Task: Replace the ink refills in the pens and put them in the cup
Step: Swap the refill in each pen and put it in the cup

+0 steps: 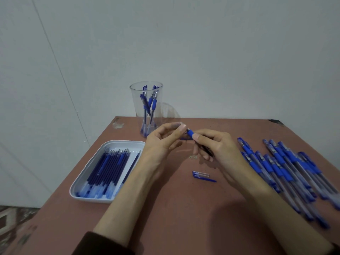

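My right hand (215,150) grips a pen (191,134) by its blue rubber grip, barrel running back under the fingers. My left hand (163,140) pinches the pen's tip end between thumb and forefinger. Both hands hover over the middle of the table. A clear pen cap (202,176) with a blue clip lies on the table below the hands. The clear plastic cup (146,92) stands at the far edge with several blue pens inside. A white tray (88,170) on the left holds several blue refills.
A pile of several blue pens (287,168) lies spread along the right side of the reddish-brown table (184,208). A thin blue piece shows on the table just behind the hands. The table's left edge drops to a patterned floor; a pale wall stands behind.
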